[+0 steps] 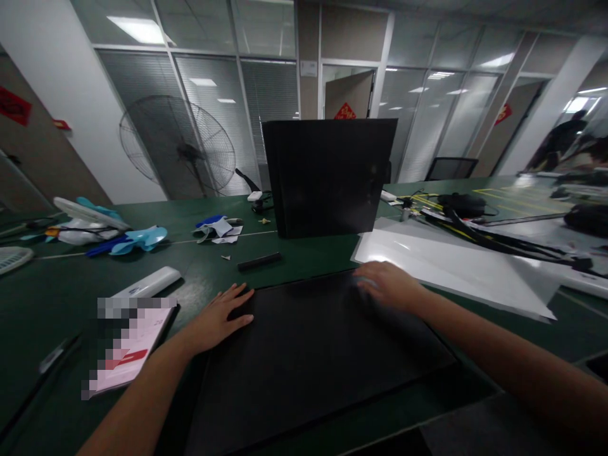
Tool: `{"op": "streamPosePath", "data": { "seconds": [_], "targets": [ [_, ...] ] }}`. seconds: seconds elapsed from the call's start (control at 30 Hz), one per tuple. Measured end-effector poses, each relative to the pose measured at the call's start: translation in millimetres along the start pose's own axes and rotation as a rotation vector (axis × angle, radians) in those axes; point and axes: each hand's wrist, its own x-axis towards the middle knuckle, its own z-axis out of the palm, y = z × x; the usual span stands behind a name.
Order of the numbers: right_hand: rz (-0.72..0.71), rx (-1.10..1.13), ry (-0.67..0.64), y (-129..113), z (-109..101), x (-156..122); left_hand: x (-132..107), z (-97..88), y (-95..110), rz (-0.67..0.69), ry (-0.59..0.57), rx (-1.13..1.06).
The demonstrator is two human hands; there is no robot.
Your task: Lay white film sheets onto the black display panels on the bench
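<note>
A flat black panel (294,354) lies on the green table in front of me. My left hand (223,320) rests on its far left corner, with the fingers spread and nothing held. Over the panel's far right part is my right hand (387,285), slightly blurred. Its fingers are bent and close together. A greyish patch shows beneath them, but I cannot make out what it is. Beyond the panel stands a large black box-like thing (332,177), upright. A short dark bar (259,261) lies between the two.
At left are a pink-covered booklet (137,348), a white oblong case (149,282) and light-blue plastic pieces (140,239). Glossy white sheets (437,266) and black cables (503,237) lie at right. A large fan (178,145) stands behind the table. People are at the far right.
</note>
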Motion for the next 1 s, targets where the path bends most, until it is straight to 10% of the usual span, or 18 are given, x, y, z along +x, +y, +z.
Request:
{"op": "streamPosePath", "data": {
  "seconds": [0.17,0.37,1.0],
  "targets": [
    [0.380,-0.049,-0.016,118.2,23.3,33.2,-1.3,-0.1,2.9,-0.008,-0.012,-0.001],
    [0.490,-0.019,-0.059,185.6,52.2,20.6,1.4,2.5,5.4,-0.016,-0.013,-0.014],
    [0.560,-0.036,0.117,180.9,60.1,8.6,1.9,5.7,8.2,0.014,0.014,-0.080]
  ]
}}
